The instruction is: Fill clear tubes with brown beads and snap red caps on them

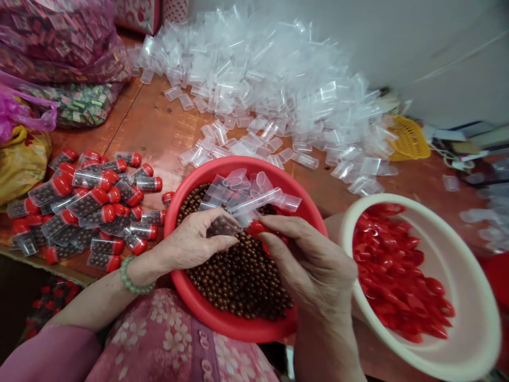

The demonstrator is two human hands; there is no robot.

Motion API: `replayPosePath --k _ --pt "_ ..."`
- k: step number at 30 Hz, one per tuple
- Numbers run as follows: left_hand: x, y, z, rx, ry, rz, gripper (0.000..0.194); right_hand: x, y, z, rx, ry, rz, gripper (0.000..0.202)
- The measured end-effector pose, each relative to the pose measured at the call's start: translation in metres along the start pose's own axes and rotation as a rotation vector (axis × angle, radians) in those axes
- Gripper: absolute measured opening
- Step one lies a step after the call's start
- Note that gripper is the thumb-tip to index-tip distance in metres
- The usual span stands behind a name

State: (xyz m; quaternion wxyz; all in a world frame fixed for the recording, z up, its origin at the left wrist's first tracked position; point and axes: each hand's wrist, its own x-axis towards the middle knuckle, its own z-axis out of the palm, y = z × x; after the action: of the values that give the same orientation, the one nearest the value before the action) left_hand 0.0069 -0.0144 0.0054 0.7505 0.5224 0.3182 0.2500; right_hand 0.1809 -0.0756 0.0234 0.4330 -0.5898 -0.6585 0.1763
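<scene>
Pinching a clear tube of beads [222, 227] above the red basin [234, 333], the left hand [186, 239] has its thumb and fingers closed on the tube's sides. Its long axis, so far as the grip lets me see, runs roughly from nine to three o'clock. A red cap [256, 229] lies at three o'clock from the tube, just beside its end, grasped by the fingers of the right hand [308, 260]; whether cap and tube touch, I cannot tell. The left hand is nearer the tube, the right hand nearer the cap. Below, brown beads [238, 289] fill much of the basin, with loose clear tubes [256, 201] lying toward its twelve o'clock side.

Surroundings, read clockwise from the red basin: capped tubes [93, 204] heap at nine on the wooden table [149, 114]; plastic bags [59, 42] sit at ten; a mound of empty tubes [270, 74] spreads at twelve to one, before a pale wall [433, 32]; a yellow basket [409, 139] stands at two; a cream basin [479, 329] of red caps [397, 276] tilts at three to four.
</scene>
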Motion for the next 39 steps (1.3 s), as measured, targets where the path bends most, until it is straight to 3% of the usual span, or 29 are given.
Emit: replayPosePath --k 7,14,25,29,32,34,39 --pt "0.002 0.003 0.0 -0.041 0.002 -0.036 0.012 -0.004 0.002 -0.001 0.088 0.123 0.166 0.022" --pt "0.001 -0.001 0.0 -0.1 -0.009 0.018 0.016 0.009 -0.018 0.025 0.135 0.136 0.079 0.02" --pt "-0.001 -0.01 0.001 0.001 -0.036 0.17 0.03 -0.004 -0.008 0.047 0.145 0.195 0.036 0.022" --pt "-0.001 -0.01 0.001 -0.102 -0.03 0.132 0.024 -0.006 0.0 0.047 0.042 0.174 -0.138 0.034" --pt "-0.002 -0.008 -0.001 -0.256 -0.029 0.029 0.026 -0.005 0.006 0.043 -0.12 -0.003 -0.325 0.068" --pt "-0.003 -0.008 -0.002 -0.346 -0.044 -0.072 0.035 -0.004 0.008 0.041 -0.248 -0.089 -0.369 0.087" --pt "-0.004 -0.009 0.0 -0.538 -0.089 -0.147 0.045 0.0 0.006 0.042 -0.424 -0.032 -0.432 0.074"
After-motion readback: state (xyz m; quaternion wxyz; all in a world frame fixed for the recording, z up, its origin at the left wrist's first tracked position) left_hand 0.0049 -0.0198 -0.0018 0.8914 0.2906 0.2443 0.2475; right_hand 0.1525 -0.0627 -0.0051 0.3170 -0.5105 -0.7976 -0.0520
